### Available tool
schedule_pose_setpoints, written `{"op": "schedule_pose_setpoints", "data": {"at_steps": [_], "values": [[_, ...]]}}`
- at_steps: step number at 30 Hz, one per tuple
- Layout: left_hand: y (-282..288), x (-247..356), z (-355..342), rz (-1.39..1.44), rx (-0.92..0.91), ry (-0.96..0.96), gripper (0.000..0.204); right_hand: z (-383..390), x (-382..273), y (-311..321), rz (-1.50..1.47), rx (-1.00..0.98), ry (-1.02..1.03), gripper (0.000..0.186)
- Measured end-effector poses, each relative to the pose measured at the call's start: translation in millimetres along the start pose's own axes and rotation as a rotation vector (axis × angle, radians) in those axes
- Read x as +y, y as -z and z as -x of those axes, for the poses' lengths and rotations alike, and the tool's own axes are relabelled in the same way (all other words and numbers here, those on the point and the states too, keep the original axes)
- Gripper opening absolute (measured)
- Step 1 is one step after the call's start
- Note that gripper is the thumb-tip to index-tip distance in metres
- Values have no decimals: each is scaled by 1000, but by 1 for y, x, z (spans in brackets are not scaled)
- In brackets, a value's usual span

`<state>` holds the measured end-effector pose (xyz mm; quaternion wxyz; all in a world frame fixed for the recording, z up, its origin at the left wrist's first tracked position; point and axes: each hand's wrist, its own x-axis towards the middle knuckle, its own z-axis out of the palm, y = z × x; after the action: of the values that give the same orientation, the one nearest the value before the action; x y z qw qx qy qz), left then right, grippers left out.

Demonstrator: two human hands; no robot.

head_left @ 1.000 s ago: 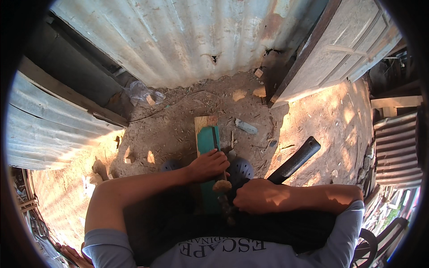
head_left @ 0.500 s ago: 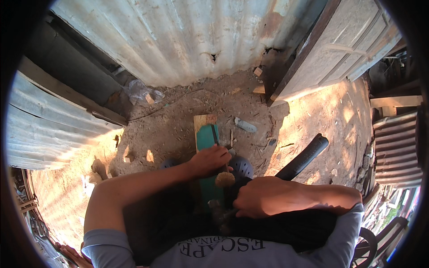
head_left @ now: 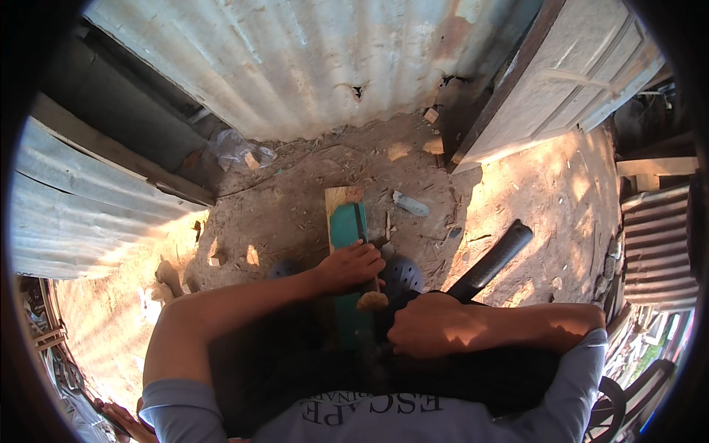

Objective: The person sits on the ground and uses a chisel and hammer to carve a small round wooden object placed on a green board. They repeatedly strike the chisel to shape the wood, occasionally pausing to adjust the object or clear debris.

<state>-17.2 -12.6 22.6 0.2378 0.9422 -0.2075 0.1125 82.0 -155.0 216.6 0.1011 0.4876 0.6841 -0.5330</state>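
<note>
My left hand (head_left: 350, 267) is closed round a chisel (head_left: 371, 301) with a frayed, mushroomed wooden handle end pointing toward me. Its dark narrow blade runs out beyond my fingers along a green-painted board (head_left: 345, 225). The board lies lengthwise in front of me, and its far end is bare wood. In my right hand (head_left: 432, 323) is a hammer (head_left: 491, 262), gripped partway along; its black handle sticks out to the far right. The hammer's head, just nearer to me than the chisel's end, is dark and blurred. Where the chisel's edge meets the board I cannot make out.
Grey clogs (head_left: 402, 273) flank the board on dirt ground strewn with wood chips. A pale flat piece (head_left: 410, 204) lies beyond. Corrugated metal sheets (head_left: 317, 66) stand ahead, a wooden door (head_left: 554, 81) at the right. A clear plastic bag (head_left: 233, 150) lies at the far left.
The hammer's handle has swung slightly left and steeper, and its head is now more blurred. My left hand stays on the chisel. The whole view has shifted a little.
</note>
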Motion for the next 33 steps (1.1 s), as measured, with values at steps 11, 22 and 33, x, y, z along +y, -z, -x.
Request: {"op": "schedule_pose_setpoints", "data": {"at_steps": [11, 22, 33], "values": [[-12, 2, 11, -121, -77, -43, 35, -3, 3, -8, 27, 100, -18, 27], [-7, -13, 20, -192, -87, 23, 35, -4, 12, -2, 16, 90, 28, 27], [-10, -5, 23, -157, -129, -3, 33, 5, 20, -2, -10, 166, 52, 30]]}}
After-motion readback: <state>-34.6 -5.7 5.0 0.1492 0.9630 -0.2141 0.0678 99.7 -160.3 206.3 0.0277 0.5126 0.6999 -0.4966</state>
